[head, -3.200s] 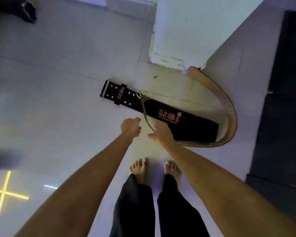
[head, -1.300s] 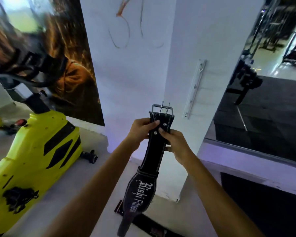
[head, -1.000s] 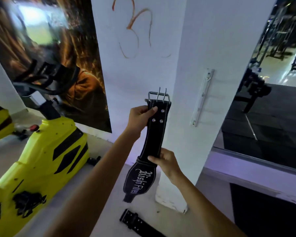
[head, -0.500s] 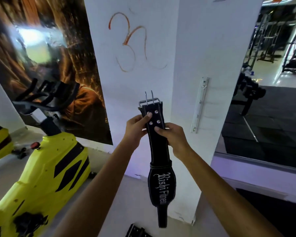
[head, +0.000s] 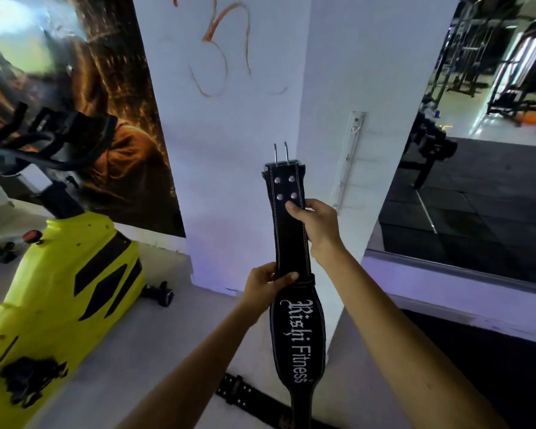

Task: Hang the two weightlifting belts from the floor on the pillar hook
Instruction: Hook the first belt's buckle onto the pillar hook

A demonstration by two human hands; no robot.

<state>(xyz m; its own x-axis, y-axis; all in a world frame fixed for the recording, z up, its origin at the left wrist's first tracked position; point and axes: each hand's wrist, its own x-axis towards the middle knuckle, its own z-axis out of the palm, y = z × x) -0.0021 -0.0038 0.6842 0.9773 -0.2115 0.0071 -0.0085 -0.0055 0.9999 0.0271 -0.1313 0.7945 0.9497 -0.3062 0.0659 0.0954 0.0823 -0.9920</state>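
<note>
A black weightlifting belt point(head: 293, 243) with white "Rishi Fitness" lettering hangs upright in front of the white pillar point(head: 347, 72), its metal buckle prongs pointing up. My right hand point(head: 314, 222) grips it just below the four rivets. My left hand point(head: 265, 287) pinches it lower down, at the loop above the wide lettered part. A white hook rail point(head: 348, 159) is fixed upright on the pillar's right face, to the right of the buckle. A second black belt point(head: 248, 397) lies on the floor at the pillar's foot, partly hidden by my arms.
A yellow exercise bike point(head: 59, 292) stands at the left, close to my left arm. A dark poster point(head: 75, 103) covers the wall behind it. Dark floor mats point(head: 464, 218) and gym machines lie to the right beyond a low white ledge point(head: 446, 292).
My left hand has slid from the belt's top down to the loop. My right hand has moved slightly up and right. The belt now hangs straighter and closer to me.
</note>
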